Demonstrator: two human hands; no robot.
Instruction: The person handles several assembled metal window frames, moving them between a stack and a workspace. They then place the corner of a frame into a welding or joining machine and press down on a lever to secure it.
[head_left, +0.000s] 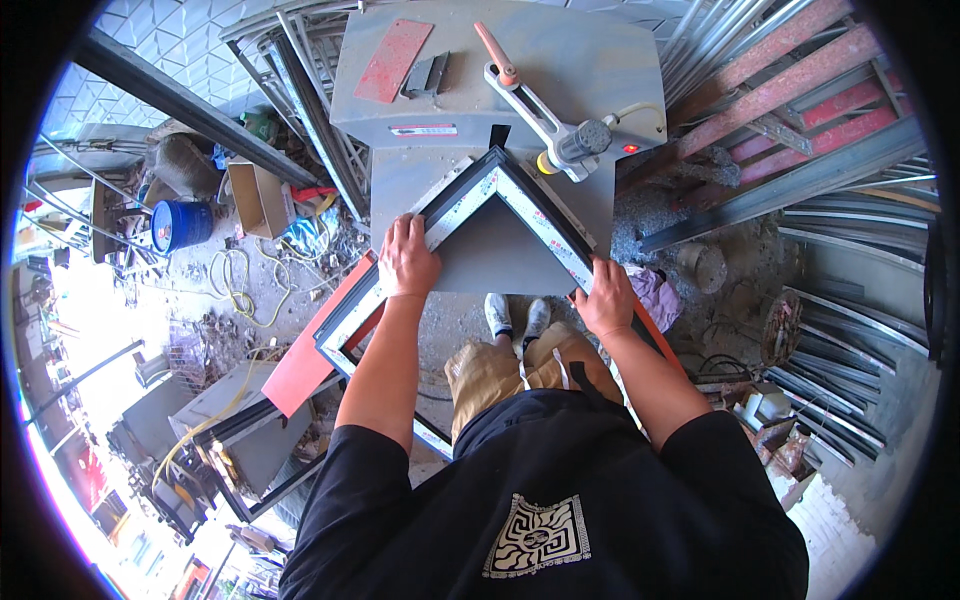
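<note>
A dark metal frame (465, 205) with white printed film on its faces lies with its mitred corner pointing away from me, at the slot of a grey machine (400, 175). My left hand (408, 256) is closed around the left bar. Lower on the right bar, my right hand (607, 296) is closed too. The left bar runs down to another corner beside my left forearm. Just right of the far corner stands the machine's clamp arm (530, 110), with an orange handle and a dark round knob. A grey plate shows between the two bars.
On the machine top lie a red plate (394, 60) and a dark bracket (428, 76). Orange-red supports (305, 372) flank the frame. Red beams (790, 75) and metal profiles fill the right. A blue bucket (181, 226), cardboard box (257, 200) and yellow hose (240, 290) are at left.
</note>
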